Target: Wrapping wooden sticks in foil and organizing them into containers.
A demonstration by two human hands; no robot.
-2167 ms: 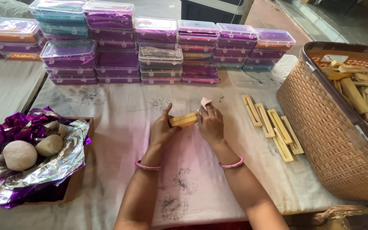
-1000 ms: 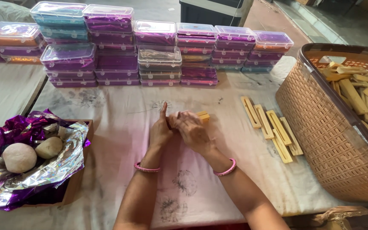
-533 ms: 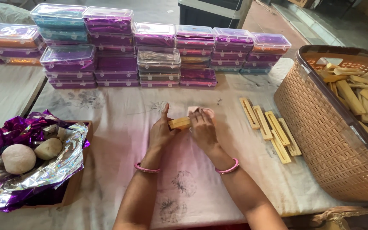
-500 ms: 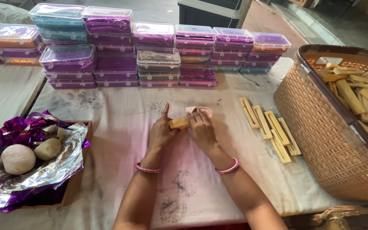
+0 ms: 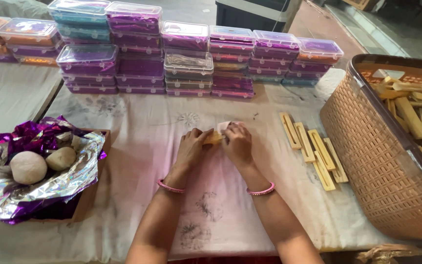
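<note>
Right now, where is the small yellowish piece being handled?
Head view, table centre: the small yellowish piece sits between the left hand and right hand, left of the loose wooden frames.

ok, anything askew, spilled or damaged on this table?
Nothing spilled or broken. Both hands, left hand and right hand, hold a small yellowish piece. The wooden frames lie in a loose, slightly overlapping row beside the basket. The stacked boxes sit unevenly.

Small packing workshop: stacked lidded boxes (image 5: 137, 49), basket (image 5: 367, 146) of wooden sticks (image 5: 411, 112).
</note>
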